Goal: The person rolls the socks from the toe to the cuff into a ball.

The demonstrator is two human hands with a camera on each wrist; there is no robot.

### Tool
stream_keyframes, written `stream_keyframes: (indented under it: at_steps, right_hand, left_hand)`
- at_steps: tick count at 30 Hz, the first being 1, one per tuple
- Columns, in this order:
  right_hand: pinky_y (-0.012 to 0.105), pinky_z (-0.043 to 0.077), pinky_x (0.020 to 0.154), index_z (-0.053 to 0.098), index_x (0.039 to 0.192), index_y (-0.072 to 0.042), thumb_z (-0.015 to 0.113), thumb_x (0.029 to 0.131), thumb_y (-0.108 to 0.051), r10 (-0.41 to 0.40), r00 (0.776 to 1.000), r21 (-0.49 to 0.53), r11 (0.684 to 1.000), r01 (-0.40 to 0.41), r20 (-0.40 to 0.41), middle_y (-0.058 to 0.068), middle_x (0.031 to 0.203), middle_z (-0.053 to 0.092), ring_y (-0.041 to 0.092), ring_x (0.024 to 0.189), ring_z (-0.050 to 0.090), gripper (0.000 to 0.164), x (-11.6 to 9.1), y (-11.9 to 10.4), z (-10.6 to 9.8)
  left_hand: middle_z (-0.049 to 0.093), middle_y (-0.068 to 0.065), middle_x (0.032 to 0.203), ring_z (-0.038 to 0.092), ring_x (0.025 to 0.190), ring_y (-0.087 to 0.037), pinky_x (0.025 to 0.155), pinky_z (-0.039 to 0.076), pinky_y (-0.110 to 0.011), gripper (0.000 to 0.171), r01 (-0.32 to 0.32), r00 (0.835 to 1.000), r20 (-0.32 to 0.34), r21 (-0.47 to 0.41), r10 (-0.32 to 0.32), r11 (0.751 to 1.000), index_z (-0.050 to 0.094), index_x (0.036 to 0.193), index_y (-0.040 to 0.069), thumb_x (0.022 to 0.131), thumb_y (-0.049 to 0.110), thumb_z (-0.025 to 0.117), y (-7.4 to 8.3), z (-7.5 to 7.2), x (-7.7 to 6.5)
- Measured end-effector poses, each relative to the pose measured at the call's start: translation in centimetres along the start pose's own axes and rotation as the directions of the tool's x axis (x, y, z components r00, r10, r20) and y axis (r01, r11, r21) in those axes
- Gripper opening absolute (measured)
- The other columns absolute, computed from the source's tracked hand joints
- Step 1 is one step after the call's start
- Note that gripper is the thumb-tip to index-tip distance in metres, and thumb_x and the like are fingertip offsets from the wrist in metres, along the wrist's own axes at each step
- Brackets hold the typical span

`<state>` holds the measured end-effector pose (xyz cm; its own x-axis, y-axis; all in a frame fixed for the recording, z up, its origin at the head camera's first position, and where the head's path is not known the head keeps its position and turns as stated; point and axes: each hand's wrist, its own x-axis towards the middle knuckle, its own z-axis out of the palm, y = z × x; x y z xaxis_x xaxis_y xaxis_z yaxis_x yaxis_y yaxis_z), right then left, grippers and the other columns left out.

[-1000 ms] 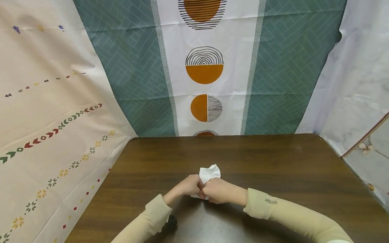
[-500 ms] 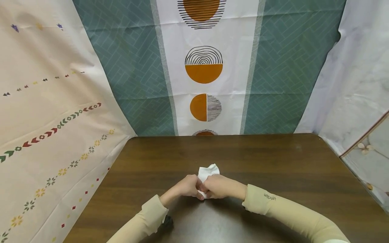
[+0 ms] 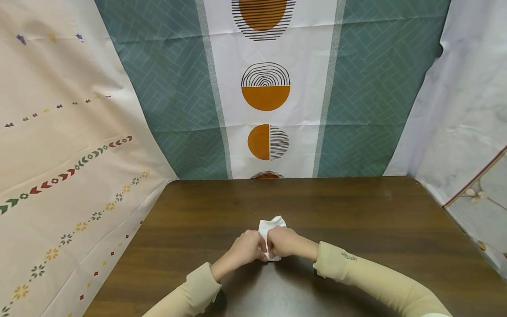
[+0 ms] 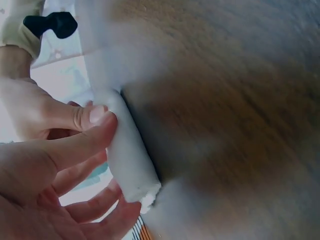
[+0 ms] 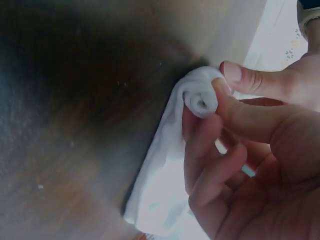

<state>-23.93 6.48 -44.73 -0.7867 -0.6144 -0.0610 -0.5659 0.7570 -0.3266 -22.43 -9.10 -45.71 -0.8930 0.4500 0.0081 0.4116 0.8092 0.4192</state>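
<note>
A small white cloth lies on the table between both hands, its near end rolled into a tight spiral and its far part flat. In the left wrist view the rolled cloth is a smooth cylinder. My left hand pinches one end of the roll with curled fingers, thumb on the near side. Opposite it, my right hand grips the other end. The right wrist view shows the right thumb and fingers around the coiled end of the cloth. Both thumbs are close together.
The brown wooden table extends around the hands. Behind it hangs a green and white patterned curtain. A cream printed cloth borders the left side, and a pale marbled sheet the right.
Both hands have shifted only slightly on the roll. The right hand's fingers have moved a little off the left hand's, and more of the cloth's near end now shows between them.
</note>
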Motion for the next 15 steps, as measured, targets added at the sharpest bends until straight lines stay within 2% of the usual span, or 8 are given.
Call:
stream_keyframes:
  at_steps: [5, 9, 12, 15]
  right_hand:
    - [0.03, 0.04, 0.049, 0.066, 0.056, -0.017, 0.084, 0.064, -0.014, 0.102, 0.995, 0.058, 0.993, -0.102, -0.005, -0.008, 0.054, 0.059, 0.011, 0.054, 0.051, 0.02, 0.1, 0.0, 0.0]
    - [0.032, 0.04, 0.05, 0.062, 0.055, -0.018, 0.086, 0.062, -0.016, 0.159, 0.987, 0.057, 0.986, -0.158, -0.004, -0.008, 0.055, 0.056, 0.014, 0.057, 0.051, 0.025, 0.4, 0.2, -0.1]
    - [0.032, 0.039, 0.05, 0.059, 0.053, -0.019, 0.087, 0.061, -0.017, 0.181, 0.984, 0.068, 0.981, -0.181, 0.002, -0.008, 0.055, 0.054, 0.014, 0.057, 0.051, 0.029, 0.8, 0.5, -0.1]
    - [0.031, 0.037, 0.051, 0.059, 0.053, -0.018, 0.088, 0.06, -0.018, 0.185, 0.983, 0.087, 0.979, -0.186, 0.023, -0.008, 0.056, 0.054, 0.013, 0.058, 0.05, 0.03, 1.1, 0.9, 0.0]
  left_hand:
    - [0.068, 0.01, 0.062, 0.052, 0.055, -0.005, 0.051, 0.042, -0.022, 0.017, 0.023, 1.0, 0.012, 0.007, -0.023, 1.0, 0.072, 0.063, 0.019, 0.063, 0.022, 0.088, -0.1, 0.0, 0.2]
    - [0.07, 0.01, 0.065, 0.055, 0.057, -0.005, 0.051, 0.043, -0.023, 0.011, -0.04, 0.999, -0.018, 0.079, 0.042, 0.996, 0.075, 0.066, 0.018, 0.068, 0.022, 0.085, 0.0, 0.2, 0.1]
    - [0.07, 0.01, 0.068, 0.058, 0.06, -0.005, 0.052, 0.045, -0.024, 0.006, -0.094, 0.994, -0.037, 0.16, 0.101, 0.983, 0.076, 0.07, 0.019, 0.073, 0.02, 0.081, 0.2, 0.5, -0.1]
    - [0.067, 0.006, 0.072, 0.059, 0.069, -0.009, 0.055, 0.047, -0.027, 0.005, -0.109, 0.992, -0.041, 0.229, 0.122, 0.967, 0.077, 0.073, 0.019, 0.072, 0.017, 0.082, 0.4, 0.8, -0.5]
